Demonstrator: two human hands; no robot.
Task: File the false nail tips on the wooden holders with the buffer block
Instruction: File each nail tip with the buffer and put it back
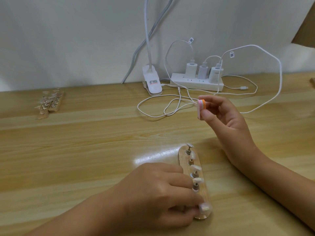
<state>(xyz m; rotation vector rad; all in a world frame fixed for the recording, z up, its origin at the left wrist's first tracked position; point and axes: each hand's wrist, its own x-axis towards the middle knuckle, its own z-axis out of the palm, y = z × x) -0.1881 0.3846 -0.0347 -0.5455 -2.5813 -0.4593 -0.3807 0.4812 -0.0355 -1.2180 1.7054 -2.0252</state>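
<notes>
While the right grip (221,114), a bare hand raised off the table (85,142), pinches the buffer block (200,108) between thumb and fingertips, the left grip (158,193) lies lower and nearer the camera, its fingers curled down on the wooden holder (183,153). That holder lies flat between the two forearms, running away from the left grip toward the space under the right one. False nail tips (196,167) stand on small metal pegs along it, and the nearest tip (204,207) touches a left fingertip. The block is well apart from every tip, with bare table between them. The left knuckles hide the holder's near left edge and part of its pegs. Just behind the right grip a loose tangle of white cables (162,106) loops over the table, one strand passing right behind the block. Beyond the cables sit a white power strip (196,82) with three chargers and, beside it, a clip lamp base (152,82). Far off to the left of both grips lie more wooden holders with tips (51,103).
</notes>
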